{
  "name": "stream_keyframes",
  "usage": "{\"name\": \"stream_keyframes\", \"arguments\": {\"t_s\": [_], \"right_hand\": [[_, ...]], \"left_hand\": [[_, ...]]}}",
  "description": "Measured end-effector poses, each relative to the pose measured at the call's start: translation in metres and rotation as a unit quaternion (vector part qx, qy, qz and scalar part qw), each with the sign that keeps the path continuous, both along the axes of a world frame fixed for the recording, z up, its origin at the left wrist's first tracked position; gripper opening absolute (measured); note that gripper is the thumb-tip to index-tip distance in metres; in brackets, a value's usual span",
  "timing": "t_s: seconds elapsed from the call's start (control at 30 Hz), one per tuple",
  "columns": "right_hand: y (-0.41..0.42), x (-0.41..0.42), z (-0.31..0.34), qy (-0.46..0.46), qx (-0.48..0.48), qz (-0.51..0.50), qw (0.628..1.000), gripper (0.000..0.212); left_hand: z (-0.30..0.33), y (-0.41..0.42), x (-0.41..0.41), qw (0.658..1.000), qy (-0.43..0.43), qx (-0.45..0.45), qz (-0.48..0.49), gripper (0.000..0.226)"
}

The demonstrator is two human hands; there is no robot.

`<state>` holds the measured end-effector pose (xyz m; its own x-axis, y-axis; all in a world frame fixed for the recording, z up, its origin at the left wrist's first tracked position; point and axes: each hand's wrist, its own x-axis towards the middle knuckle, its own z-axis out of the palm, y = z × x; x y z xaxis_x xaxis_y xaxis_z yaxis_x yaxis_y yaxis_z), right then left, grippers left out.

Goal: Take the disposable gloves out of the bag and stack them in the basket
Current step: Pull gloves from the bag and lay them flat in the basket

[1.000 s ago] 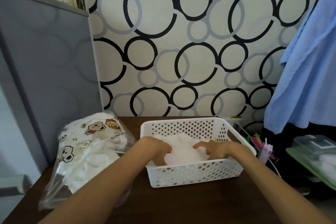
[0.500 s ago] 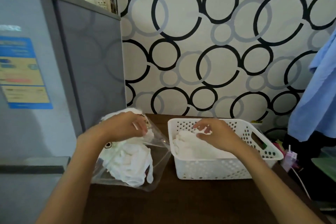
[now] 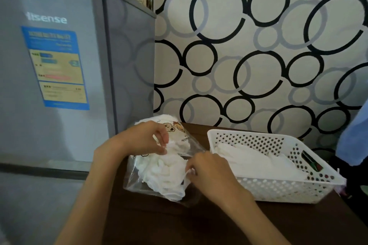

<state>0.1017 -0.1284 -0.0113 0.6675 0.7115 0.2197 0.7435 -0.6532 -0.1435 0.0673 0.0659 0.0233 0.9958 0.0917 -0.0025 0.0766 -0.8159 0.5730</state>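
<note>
Left hand [image 3: 146,138] gripping the bag [image 3: 159,189] mouth at the table's back left corner; right hand [image 3: 207,171] pinching a glove [image 3: 184,175] there. Partway: some gloves stacked in the basket [image 3: 282,193] just beside, plenty left bagged.

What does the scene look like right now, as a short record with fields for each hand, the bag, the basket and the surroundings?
left hand: grips the top of the bag
right hand: pinches a white glove at the bag's mouth
bag: clear plastic with cartoon print, on the table, gloves bunched inside
basket: white, perforated, right of the bag, white gloves already inside
table: dark wood
fridge: grey, left of the table
</note>
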Motion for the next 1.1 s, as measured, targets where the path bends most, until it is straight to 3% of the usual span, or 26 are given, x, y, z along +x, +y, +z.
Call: {"name": "stream_keyframes", "arguments": {"t_s": [0.1, 0.2, 0.33, 0.43, 0.57, 0.73, 0.83, 1.0, 1.1], "right_hand": [[0.001, 0.006, 0.005, -0.001, 0.015, 0.005, 1.000, 0.020], [-0.006, 0.012, 0.014, 0.048, 0.005, 0.016, 0.999, 0.019], [-0.020, 0.022, 0.023, 0.143, 0.041, 0.026, 0.989, 0.011], [-0.031, 0.037, 0.029, 0.166, 0.135, 0.007, 0.977, 0.008], [-0.044, 0.046, 0.036, 0.232, 0.199, 0.036, 0.951, 0.009], [-0.044, 0.050, 0.038, 0.242, 0.324, -0.009, 0.915, 0.016], [-0.051, 0.051, 0.047, 0.288, 0.387, -0.013, 0.876, 0.016], [-0.061, 0.041, 0.055, 0.401, 0.253, 0.088, 0.876, 0.019], [-0.058, 0.037, 0.056, 0.422, 0.257, 0.100, 0.864, 0.021]], "left_hand": [[-0.003, -0.011, 0.000, 0.999, 0.019, 0.042, -0.006, 0.048], [-0.021, -0.024, 0.012, 0.989, 0.046, 0.143, 0.015, 0.067], [-0.040, -0.030, 0.025, 0.972, -0.007, 0.221, 0.082, 0.057], [-0.040, -0.026, 0.026, 0.968, -0.041, 0.221, 0.108, 0.049], [-0.039, -0.025, 0.024, 0.968, -0.026, 0.226, 0.105, 0.050], [-0.034, -0.023, 0.021, 0.969, -0.029, 0.228, 0.092, 0.051], [-0.024, -0.021, 0.016, 0.981, -0.007, 0.183, 0.055, 0.054], [0.004, -0.026, 0.003, 0.997, -0.041, -0.023, -0.068, 0.075], [0.005, -0.039, 0.004, 0.985, -0.034, -0.112, -0.125, 0.065]]}}
